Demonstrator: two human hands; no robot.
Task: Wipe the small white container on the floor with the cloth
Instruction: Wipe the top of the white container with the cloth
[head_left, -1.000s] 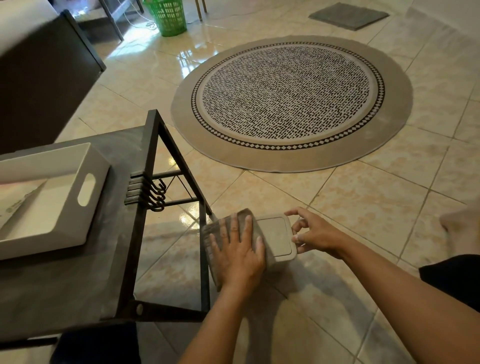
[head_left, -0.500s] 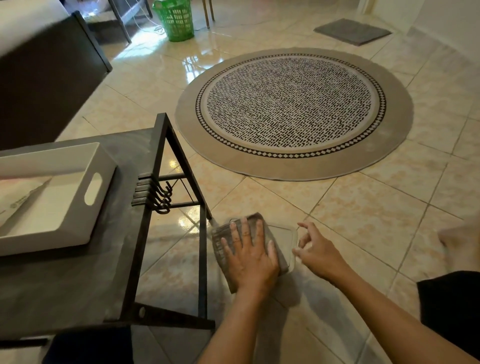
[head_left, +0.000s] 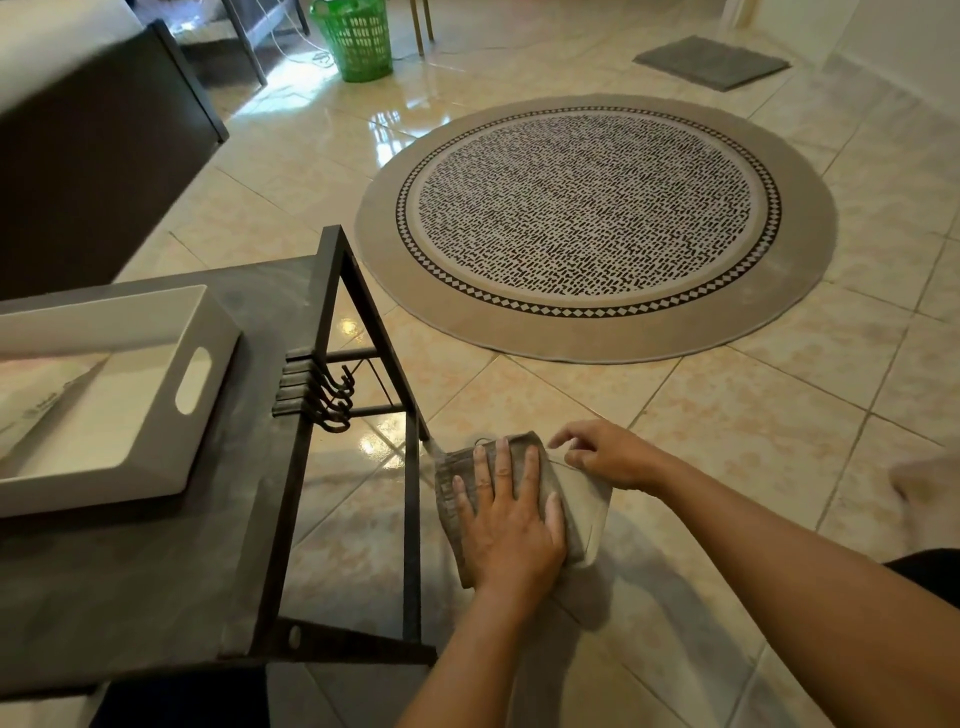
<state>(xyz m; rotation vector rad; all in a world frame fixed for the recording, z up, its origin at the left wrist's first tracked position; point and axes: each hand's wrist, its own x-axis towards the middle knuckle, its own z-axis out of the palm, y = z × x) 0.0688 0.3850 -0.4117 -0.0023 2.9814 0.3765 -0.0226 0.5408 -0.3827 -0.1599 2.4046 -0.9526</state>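
Observation:
A small white container (head_left: 584, 506) sits on the tiled floor beside the dark table's leg. A folded grey cloth (head_left: 457, 473) covers most of its top. My left hand (head_left: 506, 519) lies flat on the cloth, fingers spread, pressing it onto the container. My right hand (head_left: 605, 454) rests at the container's far right edge, fingers curled and touching its rim. Only the container's right side and near corner show past the cloth.
A low dark table (head_left: 156, 571) with a black metal frame and hooks (head_left: 332, 400) stands at the left, bearing a white tray (head_left: 202, 332). A round patterned rug (head_left: 597, 223) lies ahead. A green basket (head_left: 356, 41) and grey mat (head_left: 711, 62) are farther back.
My left hand has slid the cloth rightward across the container's top, covering more of it. My right hand has stayed at the container's right edge. The view has shifted slightly.

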